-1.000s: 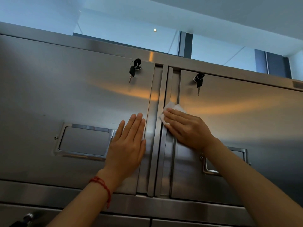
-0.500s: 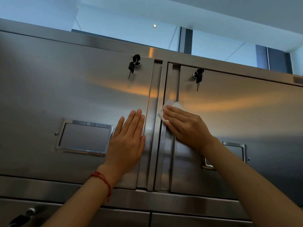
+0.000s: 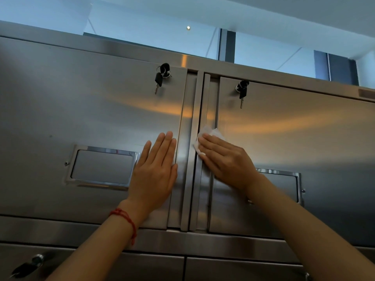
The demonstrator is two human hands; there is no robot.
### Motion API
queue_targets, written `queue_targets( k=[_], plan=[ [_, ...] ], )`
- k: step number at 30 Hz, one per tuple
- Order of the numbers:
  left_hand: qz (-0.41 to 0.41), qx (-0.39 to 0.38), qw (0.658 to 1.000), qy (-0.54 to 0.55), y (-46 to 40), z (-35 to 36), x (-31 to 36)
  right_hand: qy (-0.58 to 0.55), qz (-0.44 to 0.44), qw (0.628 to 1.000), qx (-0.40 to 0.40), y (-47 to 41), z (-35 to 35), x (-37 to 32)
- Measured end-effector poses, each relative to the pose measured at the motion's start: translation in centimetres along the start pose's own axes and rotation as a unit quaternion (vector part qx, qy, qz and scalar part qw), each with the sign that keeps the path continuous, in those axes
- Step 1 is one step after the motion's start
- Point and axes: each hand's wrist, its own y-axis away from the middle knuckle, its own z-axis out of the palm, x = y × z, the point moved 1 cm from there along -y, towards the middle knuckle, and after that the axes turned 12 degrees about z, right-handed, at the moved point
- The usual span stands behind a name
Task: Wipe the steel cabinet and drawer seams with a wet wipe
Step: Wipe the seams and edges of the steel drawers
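Note:
A steel cabinet fills the view, with a left door (image 3: 81, 118) and a right door (image 3: 304, 134) split by a vertical seam (image 3: 195, 118). My right hand (image 3: 227, 161) presses a crumpled white wet wipe (image 3: 207, 132) flat against the seam strip at the right door's left edge, fingers pointing up and left. My left hand (image 3: 156, 171) lies flat, fingers together, on the left door just beside the seam, and holds nothing. A red string bracelet is on my left wrist.
Keys hang from a lock near the top of each door (image 3: 161, 76) (image 3: 242, 91). Recessed pull handles sit in the left door (image 3: 101, 166) and, partly behind my right wrist, the right door (image 3: 284, 183). Lower drawers with another key (image 3: 30, 264) run along the bottom.
My right hand and the wipe have barely shifted along the seam, edging slightly up. My left hand stays flat on the left door. The camera has moved a little.

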Motion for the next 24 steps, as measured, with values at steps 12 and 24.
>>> queue_targets(
  k=[12, 24],
  plan=[
    [-0.002, 0.006, 1.000, -0.001, 0.0, 0.1, 0.0, 0.019, 0.001, 1.000, -0.001, -1.6, -0.1, 1.0],
    [0.002, -0.004, 1.000, 0.000, -0.1, -0.4, 0.2, 0.017, -0.033, 0.999, 0.008, 2.7, 0.1, -1.9]
  ],
)
